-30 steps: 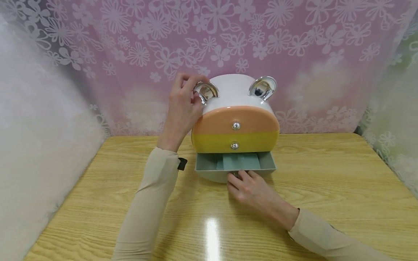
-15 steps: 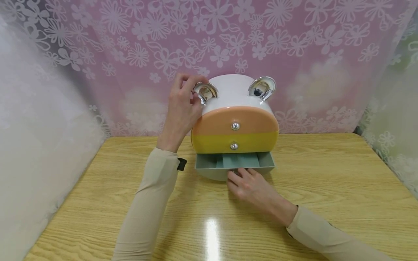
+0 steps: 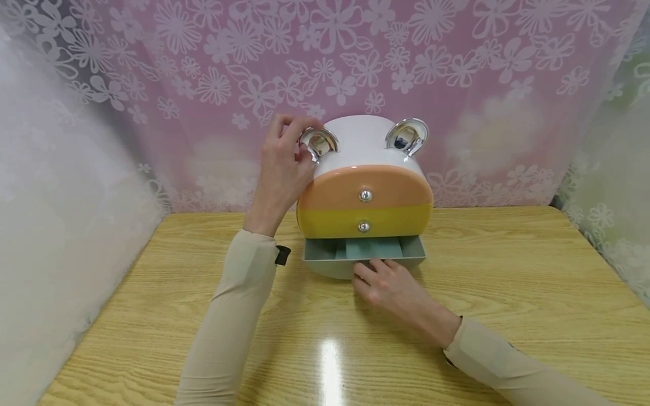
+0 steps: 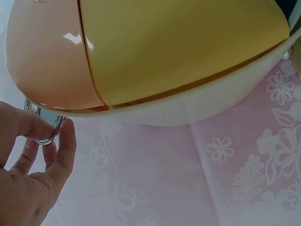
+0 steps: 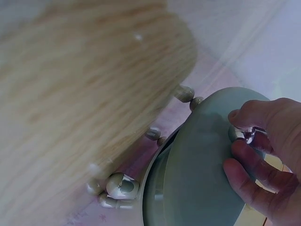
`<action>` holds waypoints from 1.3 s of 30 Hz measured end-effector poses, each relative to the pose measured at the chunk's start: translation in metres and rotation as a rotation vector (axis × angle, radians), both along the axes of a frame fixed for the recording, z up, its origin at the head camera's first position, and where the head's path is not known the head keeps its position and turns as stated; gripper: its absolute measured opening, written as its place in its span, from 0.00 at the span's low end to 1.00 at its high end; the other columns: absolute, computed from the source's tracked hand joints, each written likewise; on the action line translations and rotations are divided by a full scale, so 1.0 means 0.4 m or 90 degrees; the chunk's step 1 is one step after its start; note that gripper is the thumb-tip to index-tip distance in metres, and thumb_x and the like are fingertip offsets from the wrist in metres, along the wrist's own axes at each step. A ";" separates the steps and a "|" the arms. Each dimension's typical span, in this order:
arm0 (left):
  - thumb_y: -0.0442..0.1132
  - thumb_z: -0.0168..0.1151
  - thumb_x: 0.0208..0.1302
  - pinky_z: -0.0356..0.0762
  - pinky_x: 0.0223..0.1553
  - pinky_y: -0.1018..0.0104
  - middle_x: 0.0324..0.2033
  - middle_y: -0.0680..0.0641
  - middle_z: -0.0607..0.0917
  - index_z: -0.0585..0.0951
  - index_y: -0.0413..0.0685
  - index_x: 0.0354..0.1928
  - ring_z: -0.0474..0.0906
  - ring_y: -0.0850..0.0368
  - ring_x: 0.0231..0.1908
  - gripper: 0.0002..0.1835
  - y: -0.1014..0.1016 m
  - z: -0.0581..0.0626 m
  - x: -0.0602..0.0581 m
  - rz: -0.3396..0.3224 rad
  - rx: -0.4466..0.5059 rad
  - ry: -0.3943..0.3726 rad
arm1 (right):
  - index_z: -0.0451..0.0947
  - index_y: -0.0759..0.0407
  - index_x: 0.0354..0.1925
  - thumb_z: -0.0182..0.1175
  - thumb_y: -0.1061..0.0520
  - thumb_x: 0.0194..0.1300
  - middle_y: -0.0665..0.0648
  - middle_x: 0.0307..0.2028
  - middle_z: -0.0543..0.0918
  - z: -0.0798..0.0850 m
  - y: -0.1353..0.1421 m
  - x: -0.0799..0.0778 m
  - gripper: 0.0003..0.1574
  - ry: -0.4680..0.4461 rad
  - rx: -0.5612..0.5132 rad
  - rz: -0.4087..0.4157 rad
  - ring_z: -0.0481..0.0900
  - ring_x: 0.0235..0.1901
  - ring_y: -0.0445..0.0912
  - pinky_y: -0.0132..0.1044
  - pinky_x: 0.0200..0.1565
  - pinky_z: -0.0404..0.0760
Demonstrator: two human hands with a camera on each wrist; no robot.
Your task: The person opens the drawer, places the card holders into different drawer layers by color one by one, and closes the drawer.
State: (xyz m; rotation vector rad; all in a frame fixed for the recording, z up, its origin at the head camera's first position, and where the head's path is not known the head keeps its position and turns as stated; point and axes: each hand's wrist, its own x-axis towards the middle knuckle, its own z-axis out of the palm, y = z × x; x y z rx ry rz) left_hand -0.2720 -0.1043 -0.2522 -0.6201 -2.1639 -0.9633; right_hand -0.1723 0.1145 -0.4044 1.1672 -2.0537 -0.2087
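Note:
A small chest of drawers (image 3: 365, 186) with a white top, an orange drawer and a yellow drawer stands on the table. Its bottom drawer (image 3: 325, 269), grey-green, is pulled partly out. My right hand (image 3: 391, 290) pinches the silver knob (image 5: 244, 134) on that drawer's front, with thumb and fingers around it in the right wrist view. At the upper left, my left hand (image 3: 284, 169) holds the silver ear (image 3: 320, 142) of the chest between thumb and fingers. The left wrist view shows this ear (image 4: 47, 136) partly hidden behind the fingers.
The wooden table (image 3: 508, 293) spreads around the chest. A pink flowered cloth (image 3: 213, 73) hangs close behind it. The second silver ear (image 3: 408, 138) sticks up at the right. Round silver feet (image 5: 122, 186) show under the chest in the right wrist view.
The bottom drawer has slid slightly inward, toward the chest, with my right hand moving along on its knob. My left hand stays on the ear.

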 end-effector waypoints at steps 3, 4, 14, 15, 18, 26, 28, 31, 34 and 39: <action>0.23 0.49 0.64 0.76 0.40 0.66 0.48 0.42 0.75 0.83 0.47 0.53 0.73 0.52 0.44 0.21 0.000 0.001 -0.002 0.001 -0.003 0.004 | 0.83 0.57 0.36 0.31 0.65 0.82 0.52 0.37 0.79 -0.001 0.003 -0.004 0.32 0.002 -0.002 0.003 0.79 0.35 0.48 0.36 0.34 0.83; 0.23 0.49 0.63 0.76 0.40 0.66 0.48 0.42 0.75 0.83 0.47 0.52 0.73 0.52 0.44 0.21 0.001 0.002 -0.003 0.001 -0.004 0.006 | 0.83 0.57 0.36 0.32 0.65 0.82 0.52 0.37 0.79 -0.001 0.003 -0.005 0.31 0.005 -0.002 0.003 0.79 0.35 0.48 0.36 0.34 0.82; 0.22 0.48 0.62 0.72 0.42 0.65 0.48 0.41 0.76 0.83 0.45 0.52 0.72 0.51 0.43 0.22 -0.002 0.011 -0.005 0.007 -0.024 0.015 | 0.83 0.57 0.38 0.50 0.64 0.75 0.52 0.38 0.79 0.006 0.000 -0.011 0.14 -0.016 0.011 0.003 0.80 0.37 0.48 0.37 0.36 0.83; 0.22 0.48 0.62 0.72 0.43 0.65 0.48 0.41 0.76 0.83 0.45 0.52 0.72 0.51 0.43 0.22 -0.002 0.012 -0.005 0.008 -0.024 0.015 | 0.82 0.57 0.38 0.46 0.64 0.78 0.52 0.38 0.79 0.005 0.000 -0.013 0.18 -0.015 0.009 0.005 0.80 0.36 0.48 0.37 0.35 0.83; 0.23 0.49 0.62 0.73 0.43 0.65 0.48 0.41 0.75 0.83 0.46 0.52 0.72 0.51 0.44 0.22 -0.003 0.013 -0.004 0.010 -0.024 0.011 | 0.82 0.58 0.37 0.35 0.65 0.82 0.53 0.37 0.79 0.005 -0.001 -0.018 0.28 -0.011 0.001 0.010 0.80 0.35 0.48 0.37 0.34 0.83; 0.22 0.48 0.61 0.73 0.45 0.66 0.47 0.42 0.75 0.83 0.46 0.52 0.72 0.52 0.44 0.23 -0.002 0.013 -0.002 0.008 -0.024 -0.001 | 0.81 0.58 0.35 0.47 0.67 0.76 0.52 0.36 0.78 0.002 -0.003 -0.025 0.17 -0.009 -0.016 0.019 0.80 0.34 0.48 0.36 0.32 0.83; 0.22 0.48 0.61 0.73 0.45 0.66 0.47 0.42 0.75 0.83 0.46 0.52 0.72 0.52 0.44 0.23 -0.002 0.013 -0.002 0.007 -0.024 -0.002 | 0.81 0.58 0.36 0.51 0.67 0.73 0.53 0.36 0.78 0.001 -0.003 -0.026 0.14 -0.017 -0.016 0.018 0.80 0.34 0.48 0.36 0.32 0.83; 0.22 0.48 0.61 0.73 0.45 0.66 0.47 0.42 0.75 0.83 0.46 0.52 0.72 0.52 0.43 0.23 -0.002 0.012 -0.002 0.007 -0.025 0.001 | 0.81 0.58 0.36 0.58 0.67 0.67 0.52 0.36 0.78 0.003 -0.001 -0.026 0.07 -0.032 -0.014 0.016 0.80 0.35 0.48 0.37 0.33 0.83; 0.21 0.48 0.60 0.72 0.45 0.66 0.47 0.42 0.76 0.83 0.46 0.52 0.72 0.52 0.43 0.23 -0.002 0.011 -0.002 0.006 -0.025 0.003 | 0.81 0.58 0.36 0.65 0.67 0.62 0.52 0.37 0.78 0.006 0.001 -0.024 0.06 -0.043 -0.012 0.013 0.80 0.35 0.48 0.37 0.33 0.83; 0.21 0.47 0.60 0.72 0.44 0.65 0.48 0.42 0.76 0.83 0.46 0.52 0.72 0.51 0.43 0.23 -0.001 0.012 -0.002 0.006 -0.024 0.003 | 0.81 0.57 0.37 0.66 0.66 0.61 0.53 0.37 0.78 0.009 0.004 -0.024 0.06 -0.062 -0.012 0.015 0.80 0.35 0.48 0.37 0.33 0.83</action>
